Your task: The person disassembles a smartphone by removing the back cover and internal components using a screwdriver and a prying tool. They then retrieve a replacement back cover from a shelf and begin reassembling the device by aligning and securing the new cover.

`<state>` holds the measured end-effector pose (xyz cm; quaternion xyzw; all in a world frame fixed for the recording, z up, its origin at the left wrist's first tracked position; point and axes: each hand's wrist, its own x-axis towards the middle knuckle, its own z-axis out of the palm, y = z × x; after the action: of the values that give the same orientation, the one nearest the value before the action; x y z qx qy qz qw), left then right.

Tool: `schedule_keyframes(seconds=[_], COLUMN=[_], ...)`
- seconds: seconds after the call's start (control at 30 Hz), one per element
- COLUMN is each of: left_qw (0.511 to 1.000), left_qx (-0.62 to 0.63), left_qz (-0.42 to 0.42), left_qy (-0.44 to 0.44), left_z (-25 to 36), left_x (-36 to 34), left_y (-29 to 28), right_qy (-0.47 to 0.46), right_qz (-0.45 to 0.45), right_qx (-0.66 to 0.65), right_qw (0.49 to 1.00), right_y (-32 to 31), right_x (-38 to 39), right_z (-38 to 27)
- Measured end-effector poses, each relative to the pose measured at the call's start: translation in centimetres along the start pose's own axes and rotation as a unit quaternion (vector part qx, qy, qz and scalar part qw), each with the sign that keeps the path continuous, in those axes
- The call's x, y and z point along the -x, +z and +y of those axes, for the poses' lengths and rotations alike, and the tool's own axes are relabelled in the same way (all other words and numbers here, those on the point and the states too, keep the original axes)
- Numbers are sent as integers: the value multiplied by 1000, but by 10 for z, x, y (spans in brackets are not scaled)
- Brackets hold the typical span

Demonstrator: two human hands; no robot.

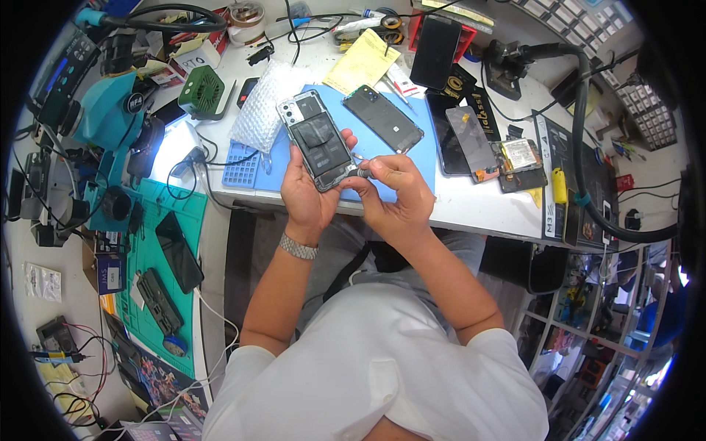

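Observation:
My left hand [303, 192] is wrapped round a phone with its back cover off [322, 140], tilted above the front of the bench. The phone's dark inner parts and silvery frame face up, its camera end pointing away from me. At the phone's lower right corner, my right hand [403, 192] is closed, thumb and fingers pinched together. Something small and greyish shows between those fingertips, too little of it to name. A dark phone back panel [384, 119] lies just beyond on the blue mat [419, 165].
Bubble wrap [259, 103] and a green fan [202, 92] stand left of the mat. Phone parts [518, 158] lie to the right, under a black curved arm [581, 140]. A teal microscope [110, 110] rises at left, above a green mat [193, 220] with a black phone [179, 251].

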<state>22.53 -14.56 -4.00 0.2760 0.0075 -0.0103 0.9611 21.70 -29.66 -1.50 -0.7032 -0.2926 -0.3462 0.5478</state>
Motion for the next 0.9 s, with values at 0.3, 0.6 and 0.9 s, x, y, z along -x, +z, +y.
schedule_keyframes(seconds=[0.3, 0.6, 0.9], left_qw=[999, 999, 1000], left_qx=[-33, -20, -7], left_qz=[15, 27, 6], left_qy=[26, 9, 5], left_z=[-6, -5, -4], left_x=[0, 1, 0], left_y=[-5, -2, -7], right_qy=[-28, 118, 221], right_qz=[-21, 8, 22], right_qx=[11, -139, 14], right_qw=[999, 983, 975], right_y=[4, -2, -16], right_x=[10, -22, -53], right_z=[11, 43, 101])
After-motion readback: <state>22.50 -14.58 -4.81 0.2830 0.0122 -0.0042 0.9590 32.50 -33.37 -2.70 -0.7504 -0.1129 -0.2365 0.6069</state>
